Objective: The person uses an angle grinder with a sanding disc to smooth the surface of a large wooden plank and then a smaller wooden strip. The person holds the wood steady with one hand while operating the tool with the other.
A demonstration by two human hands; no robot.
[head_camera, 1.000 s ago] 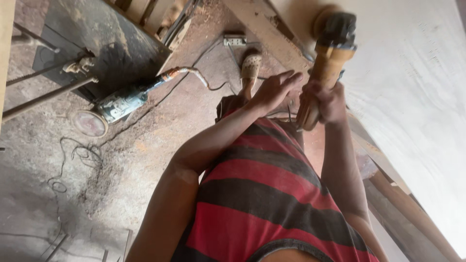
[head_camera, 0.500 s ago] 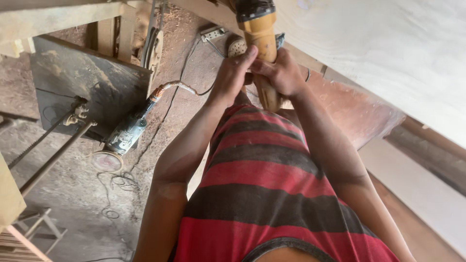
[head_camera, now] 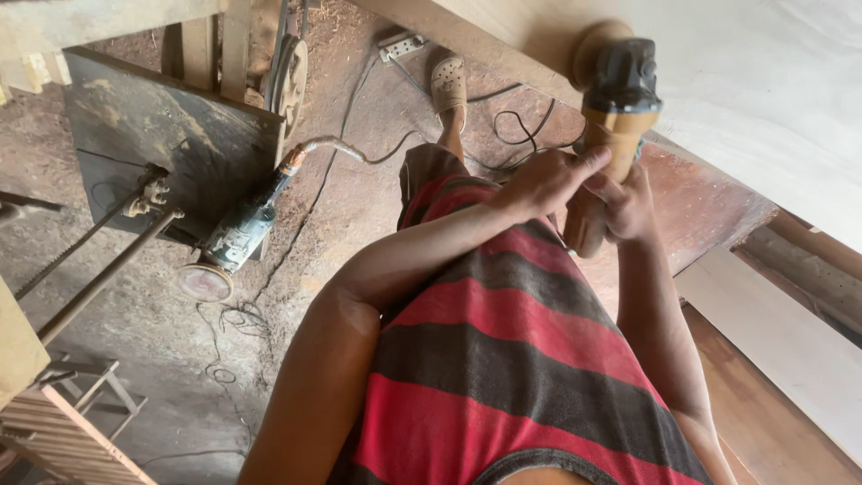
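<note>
Looking down past my striped shirt, both my hands, left hand [head_camera: 548, 184] and right hand [head_camera: 628, 202], now grip the yellow sander [head_camera: 609, 126] closed around its body, its pad swung up against the pale board's [head_camera: 763, 81] edge at far right.

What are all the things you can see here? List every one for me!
Sander: one, yellow and black, in both hands, disc against the pale board.
Board: one, pale, upper right.
Grinder: one, blue-grey, lying on the dirt floor.
Metal plate: one, dark, upper left.
Cables: several, black, on the floor.
Sandal: one, tan, on a foot.
Shirt: one, red and grey stripes.
Left hand: on the sander's body.
Right hand: gripping the sander's handle.
</note>
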